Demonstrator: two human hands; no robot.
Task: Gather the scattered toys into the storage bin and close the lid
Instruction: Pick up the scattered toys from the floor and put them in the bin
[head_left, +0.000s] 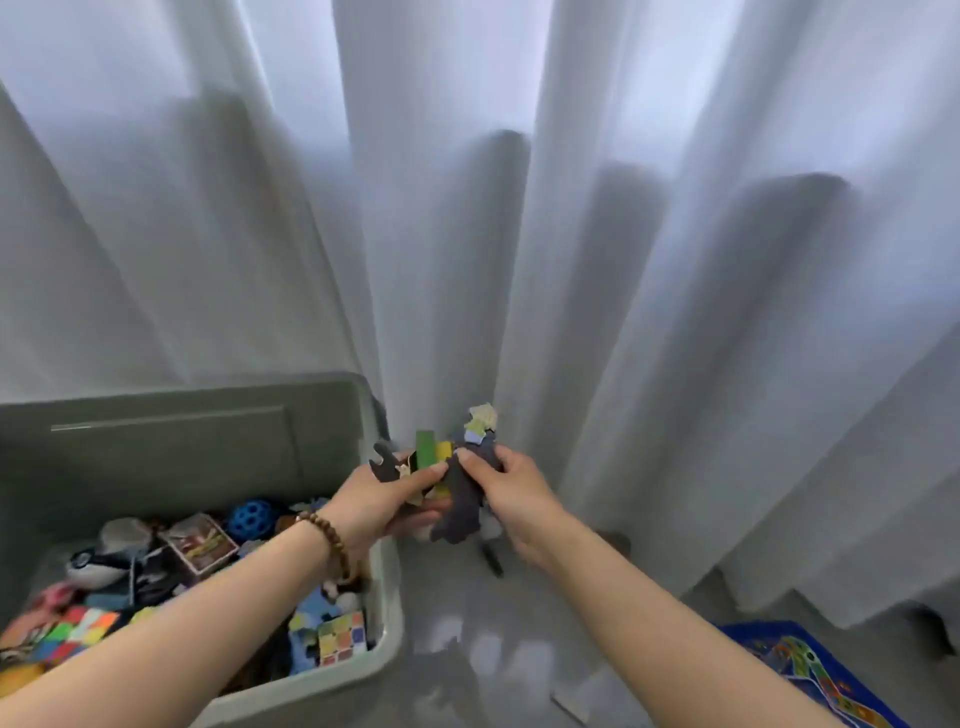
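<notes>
White curtains (467, 208) hang behind grey floor (467, 623) and bin (384, 649).

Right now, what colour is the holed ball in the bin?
The ball is blue; head view shows it.

Left forearm (182, 639) and right forearm (649, 613): bare from the lower frame edge up to the hands. Left wrist: one bracelet (328, 540), a single strand of round, dark brown, wood-like beads, just behind the left hand (384, 501). Right hand (511, 488) and wrist: bare.
</notes>
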